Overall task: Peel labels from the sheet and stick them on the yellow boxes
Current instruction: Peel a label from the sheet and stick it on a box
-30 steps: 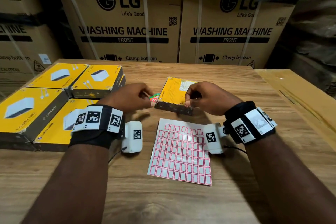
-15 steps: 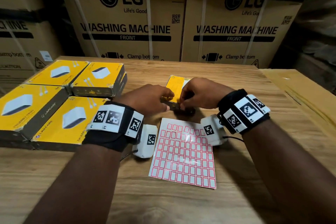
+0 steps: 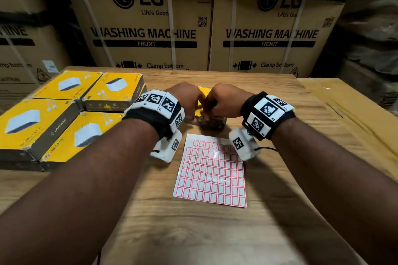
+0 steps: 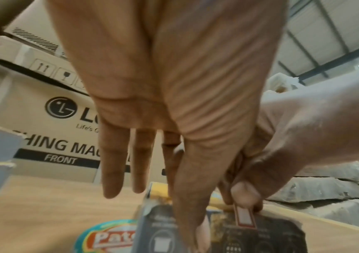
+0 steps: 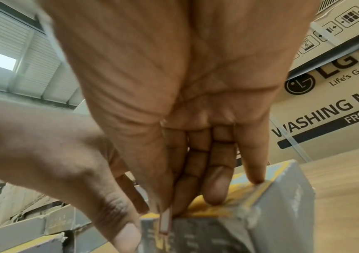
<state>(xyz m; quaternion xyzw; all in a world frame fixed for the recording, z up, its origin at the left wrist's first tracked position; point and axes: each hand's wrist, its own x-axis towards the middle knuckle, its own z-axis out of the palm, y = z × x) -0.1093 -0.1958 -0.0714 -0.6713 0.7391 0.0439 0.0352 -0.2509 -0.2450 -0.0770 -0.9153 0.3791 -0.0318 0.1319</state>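
Wooden table (image 3: 193, 232) with yellow boxes (image 3: 114, 90), cartons (image 3: 146, 28) behind

LG washing-machine cartons (image 3: 146, 34) stand stacked behind the wooden table (image 3: 193, 232).

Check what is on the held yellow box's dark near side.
A red-bordered label, pinched by the right hand, hangs against the yellow box; the left hand presses a thumb beside it. Its top is covered; whether it has stuck cannot be seen.

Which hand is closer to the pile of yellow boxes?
Left. The left hand, holding a single box, is just right of the pile of yellow boxes; the right hand is farther right, pinching a label.
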